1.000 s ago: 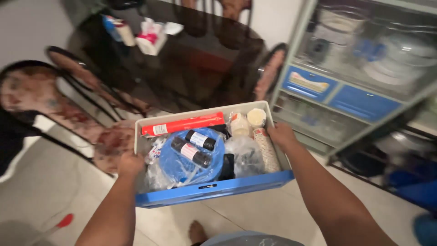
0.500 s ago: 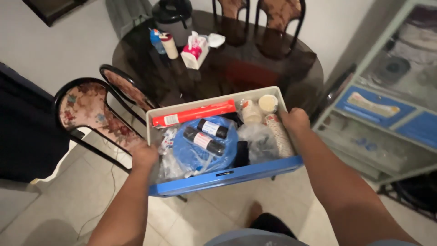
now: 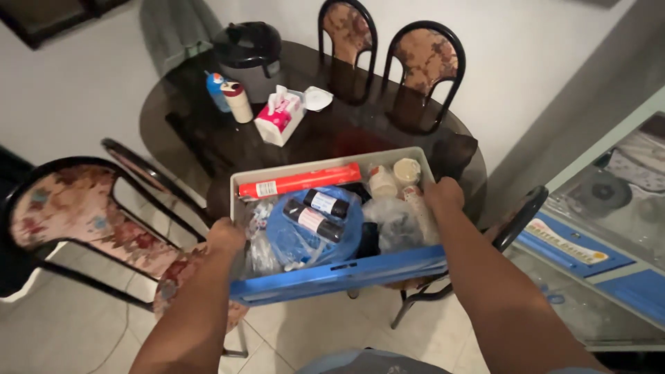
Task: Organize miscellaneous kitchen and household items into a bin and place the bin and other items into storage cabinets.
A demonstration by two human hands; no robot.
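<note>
Two hands: both clamped on one pulled-out drawer (image 3: 346, 277), blue front, grey walls, carried in the air over the floor.
Left hand (image 3: 225, 237): gripping the left wall, fingers over the rim.
Right hand (image 3: 443, 194): gripping the right wall near its far corner.
Drawer position: near edge of the dark glass table (image 3: 332, 131), far wall seems just over the table rim, blue front toward the person.
Contents: red tube box (image 3: 299, 180) along the far wall, two black rolls (image 3: 315, 211) on a blue round lid (image 3: 305, 239), clear plastic bags (image 3: 398, 221), stack of paper cups (image 3: 419, 208), small white tubs (image 3: 395, 173).
Carry advice: keep it level; load is loose and piled near rim height, so a tilt probably rolls the black rolls out. Grips sit at different depths, so watch for twist.
Table top: kettle (image 3: 249, 52), two bottles (image 3: 228, 93), tissue box (image 3: 280, 118) sit far left; bare glass on the near right looks like the open spot.
Edges: floral chair (image 3: 83, 215) tight on the left, another chair back (image 3: 519, 215) right under the right forearm, glass cabinet (image 3: 609, 228) on the right.
Room: tiled floor (image 3: 69, 325) open near left.
</note>
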